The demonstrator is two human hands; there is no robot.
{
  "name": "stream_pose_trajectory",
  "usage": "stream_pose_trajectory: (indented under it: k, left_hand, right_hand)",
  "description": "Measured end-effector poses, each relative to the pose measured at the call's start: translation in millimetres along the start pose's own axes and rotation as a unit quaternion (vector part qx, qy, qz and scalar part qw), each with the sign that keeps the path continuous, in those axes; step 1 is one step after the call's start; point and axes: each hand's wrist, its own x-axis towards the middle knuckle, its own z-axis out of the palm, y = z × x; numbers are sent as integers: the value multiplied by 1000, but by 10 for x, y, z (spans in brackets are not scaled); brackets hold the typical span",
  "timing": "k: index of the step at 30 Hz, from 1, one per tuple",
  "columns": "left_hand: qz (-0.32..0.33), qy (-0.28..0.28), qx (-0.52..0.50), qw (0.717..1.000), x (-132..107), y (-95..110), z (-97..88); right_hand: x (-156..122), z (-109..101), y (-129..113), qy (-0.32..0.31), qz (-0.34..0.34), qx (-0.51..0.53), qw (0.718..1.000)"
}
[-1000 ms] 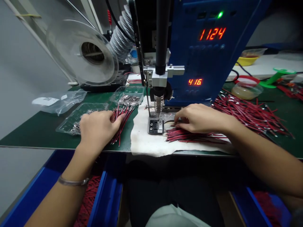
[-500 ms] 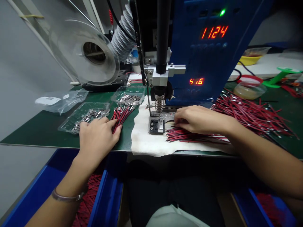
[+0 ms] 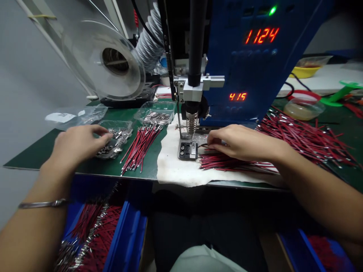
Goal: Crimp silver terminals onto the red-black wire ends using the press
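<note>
My left hand [image 3: 78, 141] hovers over the near clear plastic tray [image 3: 129, 128] of small metal terminals [image 3: 117, 134]. Its thumb and index finger curve together in a pinch, and whatever lies between the tips is too small to make out. To its right, a fanned bundle of red and black wires [image 3: 141, 147] with metal ends lies on the green table. My right hand [image 3: 241, 141] pinches a dark wire [image 3: 202, 145], whose end points at the small clamping fixture [image 3: 188, 150] below the soldering head [image 3: 192, 122]. Under that hand rests another pile of red-black wires [image 3: 217, 161].
A blue machine [image 3: 241, 68] with lit red digits stands behind the fixture. White cloth [image 3: 172, 166] lies under it. Loose wires [image 3: 300, 136] are heaped at right. A second terminal tray [image 3: 159, 107] sits farther back. Blue bins [image 3: 119, 234] with wires hang below the table edge.
My left hand has left the wire bundle and moved left, above the near tray, uncovering the bundle. My right hand has stayed at the fixture. The lower display's digits have changed.
</note>
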Motion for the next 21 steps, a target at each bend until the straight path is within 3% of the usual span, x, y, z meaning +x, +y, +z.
stream_pose_trajectory:
  k: [3,7,11,13,16,18,21]
  left_hand:
    - [-2,-43,-97,994,126,-45,133]
    - [-35,-27,-196,980,181,-19,279]
    - [-39,-26,-243,969,145,-19,291]
    - [-36,-1,-253,967,111,-16,254]
    - [-23,106,-267,958,33,91,178]
    - [7,186,-346,919,-50,286,140]
    - [43,198,-566,799,-217,742,142]
  right_hand:
    - [21,4,11,14,-37,59,997]
    - [44,37,43,20,-66,89,994]
    - [38,27,51,41,-65,90,993]
    - [36,12,49,49,-58,101,992]
    - [50,10,32,59,-51,133,988]
    - [71,33,4,74,-49,164,982]
    - [111,101,-54,122,-46,200,971]
